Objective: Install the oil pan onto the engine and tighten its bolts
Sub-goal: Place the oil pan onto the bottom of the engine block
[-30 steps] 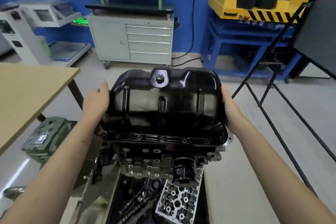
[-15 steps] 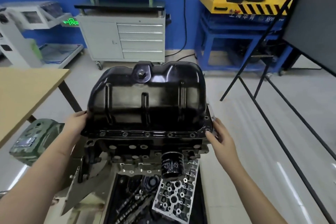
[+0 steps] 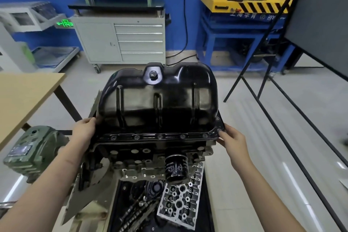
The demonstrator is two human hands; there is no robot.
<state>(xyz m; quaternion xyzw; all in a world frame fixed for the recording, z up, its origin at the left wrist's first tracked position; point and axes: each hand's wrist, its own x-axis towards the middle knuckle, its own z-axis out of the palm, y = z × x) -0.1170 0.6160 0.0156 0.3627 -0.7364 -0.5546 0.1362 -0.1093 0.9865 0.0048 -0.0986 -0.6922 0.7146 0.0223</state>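
A glossy black oil pan [image 3: 158, 103] sits upside down on the engine block [image 3: 143, 154], its flange lying along the block's top edge. Several bolt holes show along the near flange, and a drain plug [image 3: 152, 75] sits on top. My left hand [image 3: 84, 128] grips the pan's left flange corner. My right hand [image 3: 231, 137] pinches the right flange corner, thumb by a bolt hole. A black oil filter [image 3: 176, 168] sticks out of the block's front.
A tray below holds a cylinder head [image 3: 180, 201] and loose parts. A green gearbox [image 3: 30, 154] stands at the left under a wooden table [image 3: 22, 96]. Black stand legs [image 3: 282, 128] cross the floor at the right. A grey tool cabinet [image 3: 122, 41] stands behind.
The pan came down from a raised, tilted hold onto the block. Both hands slid from the pan's sides down to its flange corners.
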